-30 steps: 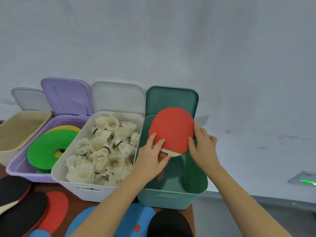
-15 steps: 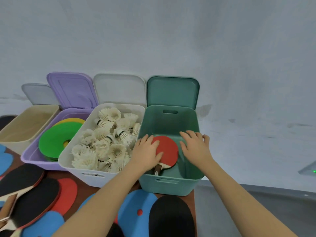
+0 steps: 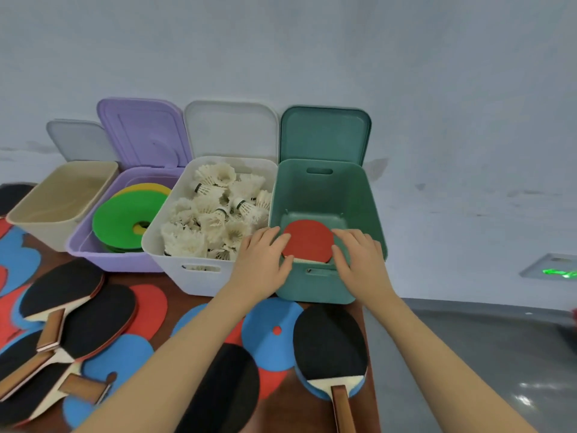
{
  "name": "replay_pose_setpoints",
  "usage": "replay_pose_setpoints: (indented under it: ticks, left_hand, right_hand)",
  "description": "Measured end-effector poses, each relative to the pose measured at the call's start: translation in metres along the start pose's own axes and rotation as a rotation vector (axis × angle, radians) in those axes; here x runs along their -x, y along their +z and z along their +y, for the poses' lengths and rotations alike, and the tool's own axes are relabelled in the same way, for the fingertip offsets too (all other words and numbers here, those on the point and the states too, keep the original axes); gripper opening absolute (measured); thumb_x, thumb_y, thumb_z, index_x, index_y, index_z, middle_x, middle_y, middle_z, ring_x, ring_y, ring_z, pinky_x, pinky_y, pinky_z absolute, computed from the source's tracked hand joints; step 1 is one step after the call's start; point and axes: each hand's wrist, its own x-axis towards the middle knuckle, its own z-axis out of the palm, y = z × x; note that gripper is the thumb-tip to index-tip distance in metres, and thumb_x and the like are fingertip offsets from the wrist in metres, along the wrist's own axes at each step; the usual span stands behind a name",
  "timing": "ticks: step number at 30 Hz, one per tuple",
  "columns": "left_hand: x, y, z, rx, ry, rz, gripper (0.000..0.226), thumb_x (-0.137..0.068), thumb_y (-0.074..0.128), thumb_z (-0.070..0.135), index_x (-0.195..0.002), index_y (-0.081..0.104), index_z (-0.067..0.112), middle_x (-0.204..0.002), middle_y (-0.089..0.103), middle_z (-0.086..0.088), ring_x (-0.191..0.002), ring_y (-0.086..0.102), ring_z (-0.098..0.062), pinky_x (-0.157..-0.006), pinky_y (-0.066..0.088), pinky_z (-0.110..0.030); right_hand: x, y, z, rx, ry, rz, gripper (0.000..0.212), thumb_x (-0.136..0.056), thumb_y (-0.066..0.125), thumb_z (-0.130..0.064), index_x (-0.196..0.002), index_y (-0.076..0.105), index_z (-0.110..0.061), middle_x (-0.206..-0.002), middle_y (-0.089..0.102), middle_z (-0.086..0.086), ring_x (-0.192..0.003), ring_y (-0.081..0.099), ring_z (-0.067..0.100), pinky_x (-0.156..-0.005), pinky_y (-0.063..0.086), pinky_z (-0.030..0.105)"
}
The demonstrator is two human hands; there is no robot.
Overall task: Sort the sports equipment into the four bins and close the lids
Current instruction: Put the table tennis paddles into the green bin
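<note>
Down inside the green bin (image 3: 327,285), a red-faced paddle (image 3: 307,240) lies flat near the front wall, and both hands are on it: the left hand (image 3: 265,260) rests over the bin's near-left rim with its fingers curled onto the paddle's left edge, while the right hand (image 3: 359,260) reaches in from the other side, fingers laid along the paddle's right edge (the paddle handle is hidden beneath the hands and the rim, so I cannot tell how it is gripped). The green bin's lid (image 3: 324,135) stands upright behind it. Just left of the green bin sits the white bin (image 3: 199,276), heaped with shuttlecocks (image 3: 215,217); left of that, the purple bin (image 3: 109,260) holds flat cones (image 3: 125,217), a green one on top of a yellow one; farthest from the green bin is the beige bin (image 3: 46,226). Their lids stand open too. In front of the green bin, on the brown table (image 3: 287,404), a black-faced paddle (image 3: 331,345) lies over blue discs (image 3: 268,332), with more paddles (image 3: 78,310) spread further left.
</note>
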Motion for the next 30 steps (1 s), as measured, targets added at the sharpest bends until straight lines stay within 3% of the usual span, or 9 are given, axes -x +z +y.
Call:
replay_pose_setpoints:
  ticks: [2, 5, 10, 14, 19, 24, 30]
  left_hand:
    - [0.019, 0.001, -0.003, 0.057, 0.020, 0.046, 0.054, -0.086, 0.035, 0.043, -0.125, 0.057, 0.012, -0.130, 0.053, -0.009, -0.122, 0.044, -0.030, -0.098, 0.033, -0.044]
    - [0.050, 0.006, -0.006, 0.123, 0.037, 0.086, 0.050, -0.084, 0.037, 0.040, -0.118, 0.060, 0.011, -0.121, 0.058, -0.010, -0.112, 0.048, -0.030, -0.089, 0.040, -0.044]
    - [0.098, 0.025, -0.010, 0.190, 0.025, 0.103, 0.045, -0.084, 0.040, 0.036, -0.114, 0.062, 0.010, -0.115, 0.058, -0.009, -0.106, 0.041, -0.023, -0.082, 0.041, -0.041]
    - [0.127, 0.045, -0.012, 0.200, 0.002, -0.088, 0.047, -0.086, 0.038, 0.039, -0.119, 0.059, 0.013, -0.121, 0.055, -0.008, -0.112, 0.047, -0.029, -0.088, 0.037, -0.043]
    - [0.135, 0.077, 0.002, 0.039, 0.020, -0.473, 0.050, -0.097, 0.035, 0.041, -0.144, 0.029, 0.022, -0.149, 0.027, -0.004, -0.135, 0.022, -0.025, -0.107, 0.017, -0.038]
    - [0.115, 0.111, 0.018, 0.068, -0.068, -0.655, 0.062, -0.097, 0.032, 0.048, -0.149, 0.008, 0.028, -0.156, 0.008, -0.008, -0.142, 0.009, -0.029, -0.112, 0.012, -0.042]
    - [0.108, 0.127, 0.019, 0.045, -0.069, -0.656, 0.057, -0.099, 0.032, 0.041, -0.149, 0.010, 0.025, -0.156, 0.009, -0.006, -0.140, 0.010, -0.030, -0.111, 0.013, -0.042]
  right_hand:
    - [0.017, 0.000, -0.012, -0.031, 0.008, 0.021, 0.035, -0.089, 0.045, -0.024, -0.120, 0.058, -0.013, -0.112, 0.061, 0.001, -0.100, 0.054, 0.021, -0.084, 0.033, 0.029]
    - [0.043, -0.001, -0.025, -0.036, 0.011, 0.053, 0.035, -0.089, 0.044, -0.023, -0.119, 0.058, -0.012, -0.108, 0.062, 0.002, -0.097, 0.054, 0.020, -0.082, 0.038, 0.031]
    - [0.098, 0.008, -0.037, -0.062, 0.082, 0.060, 0.037, -0.089, 0.041, -0.028, -0.114, 0.060, -0.010, -0.100, 0.062, 0.003, -0.090, 0.054, 0.020, -0.078, 0.037, 0.027]
    - [0.143, 0.026, -0.022, 0.073, 0.270, -0.188, 0.043, -0.089, 0.049, -0.039, -0.125, 0.053, -0.015, -0.115, 0.057, 0.007, -0.099, 0.057, 0.028, -0.083, 0.043, 0.038]
    - [0.179, 0.046, -0.002, 0.316, 0.492, -0.565, 0.085, -0.078, 0.046, -0.071, -0.146, 0.018, -0.027, -0.147, 0.028, 0.008, -0.128, 0.038, 0.030, -0.104, 0.028, 0.043]
    - [0.190, 0.060, 0.008, 0.297, 0.504, -0.625, 0.107, -0.066, 0.051, -0.080, -0.148, 0.002, -0.031, -0.156, 0.003, 0.012, -0.140, 0.015, 0.033, -0.110, 0.017, 0.046]
    - [0.194, 0.074, 0.021, 0.257, 0.390, -0.523, 0.111, -0.063, 0.057, -0.078, -0.149, 0.004, -0.032, -0.156, 0.001, 0.012, -0.141, 0.009, 0.035, -0.112, 0.013, 0.048]
